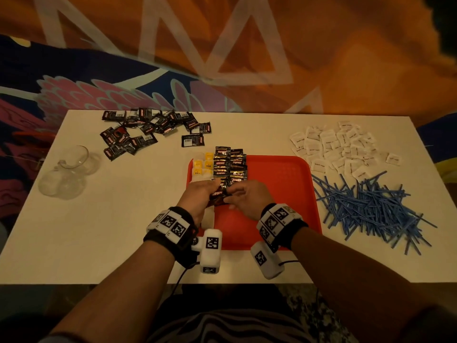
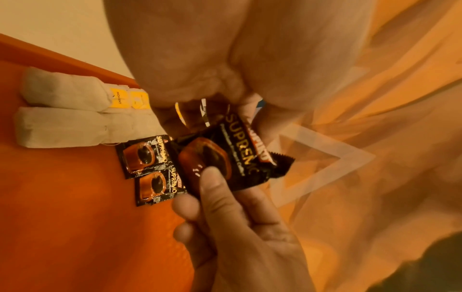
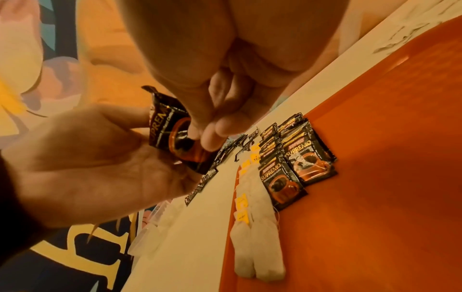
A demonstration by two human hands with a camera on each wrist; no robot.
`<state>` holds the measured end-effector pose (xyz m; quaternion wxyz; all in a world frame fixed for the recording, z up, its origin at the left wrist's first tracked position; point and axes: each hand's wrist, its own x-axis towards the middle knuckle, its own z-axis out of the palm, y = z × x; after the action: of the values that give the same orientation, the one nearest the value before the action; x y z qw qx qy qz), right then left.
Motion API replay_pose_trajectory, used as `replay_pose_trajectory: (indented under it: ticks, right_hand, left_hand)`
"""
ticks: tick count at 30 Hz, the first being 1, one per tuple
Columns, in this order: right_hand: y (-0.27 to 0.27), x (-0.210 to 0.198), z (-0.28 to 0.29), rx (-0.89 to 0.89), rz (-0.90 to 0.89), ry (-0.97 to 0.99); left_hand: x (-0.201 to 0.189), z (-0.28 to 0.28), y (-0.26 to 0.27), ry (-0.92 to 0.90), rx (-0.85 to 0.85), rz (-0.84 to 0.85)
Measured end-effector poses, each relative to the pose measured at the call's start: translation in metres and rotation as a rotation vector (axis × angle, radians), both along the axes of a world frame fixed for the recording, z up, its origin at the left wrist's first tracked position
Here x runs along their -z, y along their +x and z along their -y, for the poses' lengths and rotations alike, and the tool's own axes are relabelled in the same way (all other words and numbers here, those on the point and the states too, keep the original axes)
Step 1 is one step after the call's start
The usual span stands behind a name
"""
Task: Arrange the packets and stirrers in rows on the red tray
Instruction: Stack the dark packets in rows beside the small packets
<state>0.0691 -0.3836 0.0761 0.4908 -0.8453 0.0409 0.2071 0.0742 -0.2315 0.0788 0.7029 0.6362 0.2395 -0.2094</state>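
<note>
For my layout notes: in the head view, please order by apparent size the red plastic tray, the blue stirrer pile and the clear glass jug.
1. Red plastic tray, partly hidden by hands.
2. Blue stirrer pile, somewhat smaller.
3. Clear glass jug, clearly smallest.

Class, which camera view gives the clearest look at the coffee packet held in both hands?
The left wrist view: the coffee packet faces the camera, label readable. The right wrist view shows it partly behind fingers; the head view shows it small between the left hand and right hand.

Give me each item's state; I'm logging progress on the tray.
Red tray: partly filled.
Tea bags: rowed on tray.
Held coffee sachet: pinched by left hand and right hand.
White packets: heaped on table.
Blue stirrers: piled on table.
</note>
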Motion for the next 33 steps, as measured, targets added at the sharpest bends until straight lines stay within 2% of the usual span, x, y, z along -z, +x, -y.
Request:
replay_pose_trajectory:
  ticks: [5, 8, 13, 16, 18, 22, 24, 26, 30, 33]
  right_hand:
    - [-0.008, 0.010, 0.010, -0.098, 0.067, -0.076]
    - [-0.009, 0.016, 0.016, -0.081, 0.035, -0.071]
    - [-0.011, 0.014, 0.012, 0.020, -0.180, 0.259]
    - [-0.005, 0.021, 0.010, 0.072, -0.199, 0.353]
    - [0.001, 0.028, 0.012, 0.070, -0.151, 0.289]
    - [0.010, 0.041, 0.020, 0.050, -0.132, 0.128]
    - [0.012, 0.048, 0.026, 0.040, -0.080, -0.035]
    - [0.020, 0.062, 0.036, 0.054, -0.092, -0.153]
    - [0.031, 0.088, 0.045, 0.206, -0.255, -0.136]
    - [0.038, 0.097, 0.041, 0.225, -0.274, -0.162]
  left_hand:
    - [0.007, 0.005, 0.001, 0.177, 0.010, 0.004]
    - [0.016, 0.004, 0.001, 0.274, 0.060, 0.055]
    - [0.033, 0.010, 0.001, 0.261, 0.041, 0.044]
    - [0.029, 0.024, 0.003, 0.170, 0.019, -0.046]
    - [0.029, 0.033, 0.008, 0.142, -0.019, -0.100]
    - [0.039, 0.039, 0.018, 0.212, -0.072, -0.129]
    - [0.044, 0.033, 0.018, 0.325, -0.034, -0.082]
    - [0.054, 0.025, 0.021, 0.537, 0.088, -0.030]
    - [0.073, 0.014, 0.023, 0.874, 0.331, 0.113]
    - [0.086, 0.012, 0.022, 1.083, 0.516, 0.158]
